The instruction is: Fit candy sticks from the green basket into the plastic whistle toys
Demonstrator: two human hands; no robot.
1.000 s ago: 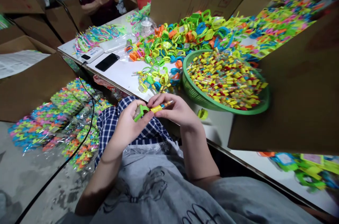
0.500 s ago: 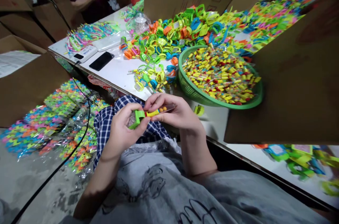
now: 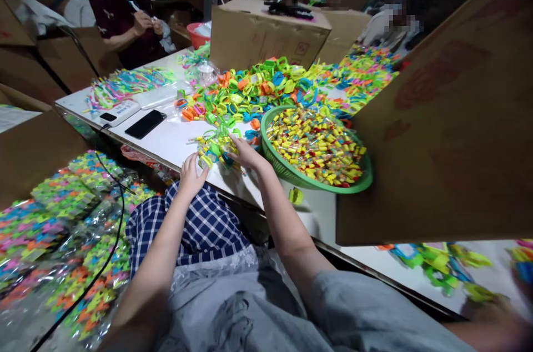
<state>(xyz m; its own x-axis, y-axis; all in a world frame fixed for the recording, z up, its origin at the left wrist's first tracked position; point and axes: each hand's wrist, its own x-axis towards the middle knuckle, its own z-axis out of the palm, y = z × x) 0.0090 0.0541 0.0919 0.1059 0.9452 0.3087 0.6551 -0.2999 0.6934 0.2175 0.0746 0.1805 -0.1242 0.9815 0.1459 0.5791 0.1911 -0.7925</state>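
Note:
Both my hands are at the near edge of the white table [image 3: 156, 146], on either side of a small pile of green, yellow and blue plastic pieces [image 3: 214, 149]. My left hand [image 3: 192, 175] has its fingers apart at the pile's near left side, with nothing seen in it. On the right side of the pile, my right hand [image 3: 245, 153] reaches in with spread fingers touching or just over the pieces. Close to my right forearm stands a green basket [image 3: 270, 160] full of small clear tubes with yellow parts [image 3: 316, 144].
A large heap of colourful plastic bands [image 3: 258, 85] lies behind the pile. A black phone [image 3: 145, 124] is on the left. Cardboard rises at the right [image 3: 437, 146] and back [image 3: 266, 35]. A person [image 3: 120, 19] works across the table. Bagged pieces [image 3: 66, 191] lie below left.
Both hands have moved forward from my lap to the small pile and opened. The green piece and the tube they held are no longer in them. The view has tilted up, showing more people.

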